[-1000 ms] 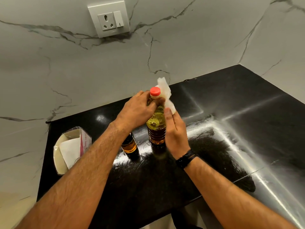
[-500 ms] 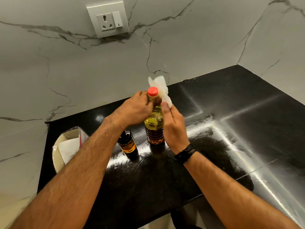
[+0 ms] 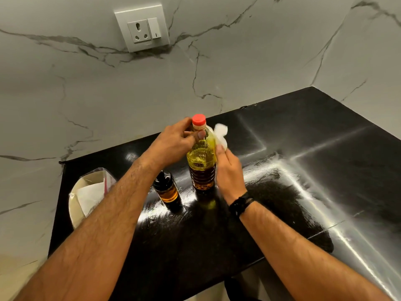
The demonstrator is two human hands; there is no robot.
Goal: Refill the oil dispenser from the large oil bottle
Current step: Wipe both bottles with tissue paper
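The large oil bottle (image 3: 201, 157) stands upright on the black counter (image 3: 303, 148), its red cap (image 3: 198, 119) on and yellow oil inside. My left hand (image 3: 173, 142) grips its neck just below the cap. My right hand (image 3: 227, 170) presses a white tissue (image 3: 221, 133) against the bottle's right shoulder. The small oil dispenser (image 3: 166, 187), dark-topped with amber oil at its base, stands to the left of the bottle, partly hidden by my left forearm.
An open tissue box (image 3: 86, 192) in a plastic wrap sits at the counter's left end. A wall socket (image 3: 142, 28) is on the marble wall above. The counter's front edge runs below my forearms; the right part of the counter is bare and shiny.
The tissue in my right hand has slid from behind the bottle's neck down to its right shoulder. My left hand keeps its hold on the neck.
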